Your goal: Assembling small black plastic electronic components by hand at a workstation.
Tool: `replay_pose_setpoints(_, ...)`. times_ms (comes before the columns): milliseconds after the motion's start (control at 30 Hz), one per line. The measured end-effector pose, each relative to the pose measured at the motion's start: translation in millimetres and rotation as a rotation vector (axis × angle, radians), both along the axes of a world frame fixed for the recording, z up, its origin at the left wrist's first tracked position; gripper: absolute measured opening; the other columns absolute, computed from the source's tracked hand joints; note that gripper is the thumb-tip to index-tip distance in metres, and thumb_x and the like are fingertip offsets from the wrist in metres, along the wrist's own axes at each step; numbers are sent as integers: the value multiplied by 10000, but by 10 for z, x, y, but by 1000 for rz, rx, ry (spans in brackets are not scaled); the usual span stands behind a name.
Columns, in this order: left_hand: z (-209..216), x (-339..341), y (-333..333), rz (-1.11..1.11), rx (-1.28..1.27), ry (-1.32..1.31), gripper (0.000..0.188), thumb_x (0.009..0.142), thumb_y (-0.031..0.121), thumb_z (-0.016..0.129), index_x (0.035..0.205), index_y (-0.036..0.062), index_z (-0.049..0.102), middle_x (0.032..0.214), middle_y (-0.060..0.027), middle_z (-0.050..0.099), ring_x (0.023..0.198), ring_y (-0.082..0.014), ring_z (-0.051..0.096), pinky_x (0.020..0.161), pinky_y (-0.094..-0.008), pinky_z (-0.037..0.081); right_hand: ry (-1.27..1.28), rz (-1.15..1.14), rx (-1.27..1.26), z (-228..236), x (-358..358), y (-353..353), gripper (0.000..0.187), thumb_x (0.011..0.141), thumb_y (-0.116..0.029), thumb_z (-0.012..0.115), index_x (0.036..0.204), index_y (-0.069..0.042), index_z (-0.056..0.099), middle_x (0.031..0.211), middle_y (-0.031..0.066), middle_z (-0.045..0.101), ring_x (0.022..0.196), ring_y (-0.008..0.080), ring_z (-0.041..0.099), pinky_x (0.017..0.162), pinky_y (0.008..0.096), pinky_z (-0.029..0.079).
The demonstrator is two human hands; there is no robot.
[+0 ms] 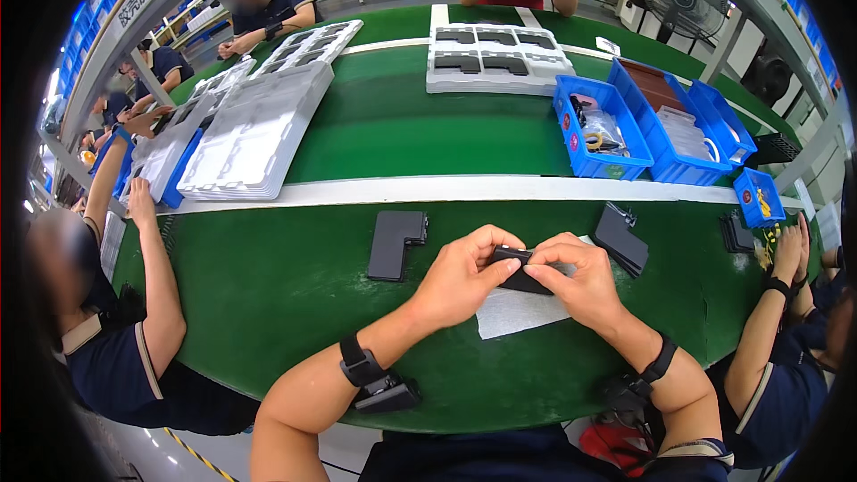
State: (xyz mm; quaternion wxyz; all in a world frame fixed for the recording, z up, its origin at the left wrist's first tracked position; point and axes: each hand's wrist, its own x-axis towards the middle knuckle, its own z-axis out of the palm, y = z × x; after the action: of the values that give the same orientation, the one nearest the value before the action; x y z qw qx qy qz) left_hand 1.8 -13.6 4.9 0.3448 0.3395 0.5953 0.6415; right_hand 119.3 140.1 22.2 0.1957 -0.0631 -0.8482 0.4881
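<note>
Both of my hands meet above the green table (268, 303) around a small black plastic part (515, 280). My left hand (453, 278) pinches its left end between thumb and fingers. From the other side, my right hand (578, 282) grips its right end, the thumb pressed on the top edge. Fingers cover much of the part, so its full shape is hidden. Beneath it lies a white sheet (511, 316). Stacked black L-shaped parts (389, 245) rest to the left of my hands, and another black L-shaped stack (619, 241) sits tilted to the right.
Beyond a white divider strip (393, 189) stand stacked white trays (254, 138), a tray with black parts (500, 71) and blue bins (603, 156). A small blue bin (757, 199) holds yellow pieces. Co-workers' arms reach in from left (159, 277) and right (759, 339). Black parts (388, 395) lie at the near edge.
</note>
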Motion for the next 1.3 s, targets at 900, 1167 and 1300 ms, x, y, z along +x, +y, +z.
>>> replay_pose_setpoints(900, 215, -529, -351, 353, -731, 1034, 393, 717, 154, 669, 1097, 61, 637, 1212, -132, 570, 1116, -334, 509, 925, -428, 460, -472, -359, 925, 402, 241, 709, 318, 671, -224, 782, 854, -17, 625, 808, 147, 645, 826, 328, 615, 710, 438, 490)
replay_pose_setpoints(1167, 278, -386, -337, 460, -617, 1262, 427, 771, 275, 724, 1138, 77, 631, 1329, -197, 483, 1203, -353, 461, 987, -411, 401, -532, -245, 850, 312, 274, 840, 317, 639, -154, 774, 837, -10, 573, 781, 154, 626, 763, 346, 613, 699, 420, 475)
replay_pose_setpoints(1300, 324, -244, -212, 316, -239, 933, 379, 780, 229, 724, 1118, 75, 645, 1305, -186, 512, 1210, -331, 467, 999, -398, 385, -446, -325, 956, 269, 254, 719, 291, 625, -124, 753, 811, -27, 551, 771, 140, 598, 782, 342, 595, 675, 435, 467)
